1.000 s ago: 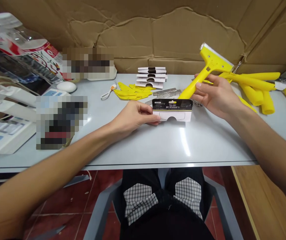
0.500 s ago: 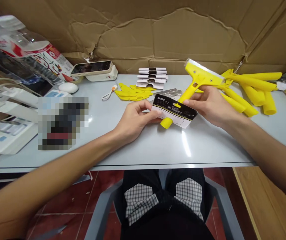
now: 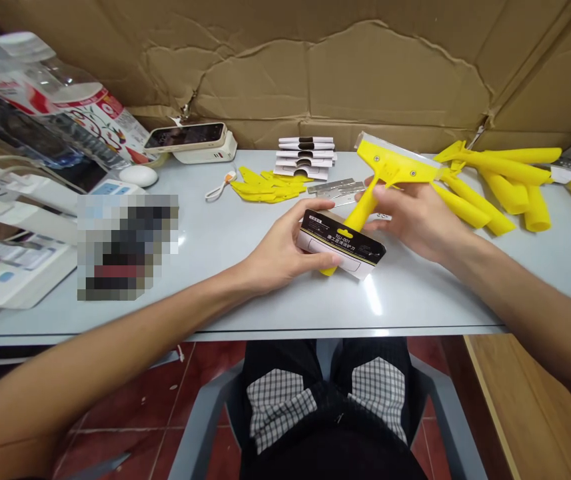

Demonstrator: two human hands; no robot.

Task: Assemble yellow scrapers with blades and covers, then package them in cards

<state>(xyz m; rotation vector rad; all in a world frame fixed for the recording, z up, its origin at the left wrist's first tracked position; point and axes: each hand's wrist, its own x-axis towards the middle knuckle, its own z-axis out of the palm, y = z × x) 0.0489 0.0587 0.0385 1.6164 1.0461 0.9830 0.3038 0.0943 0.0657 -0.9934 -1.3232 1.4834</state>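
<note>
A yellow scraper [image 3: 362, 207] with a wide head and a clear edge strip lies slantwise between my hands over the table. Around its handle sits a black and white packaging card [image 3: 341, 241], the handle end showing below it. My left hand [image 3: 288, 247] is closed on the card's left side, thumb across its front. My right hand [image 3: 415, 217] is closed at the scraper's neck, under the head; its fingers are partly hidden. Behind them lie metal blades [image 3: 338, 189], flat yellow plastic pieces [image 3: 265, 187] and a stack of folded cards [image 3: 305, 160].
Several yellow scrapers [image 3: 510, 175] are piled at the right. A phone [image 3: 185, 137] rests on a white box at the back left, near a white mouse [image 3: 138, 175]. Bottles [image 3: 90, 113] and power strips [image 3: 20, 267] crowd the left side. Cardboard [image 3: 260, 73] walls the back.
The scraper and card have shifted slightly left and toward me. My left hand has come further around the card, its thumb now on the front. My right hand has moved to the neck's right side.
</note>
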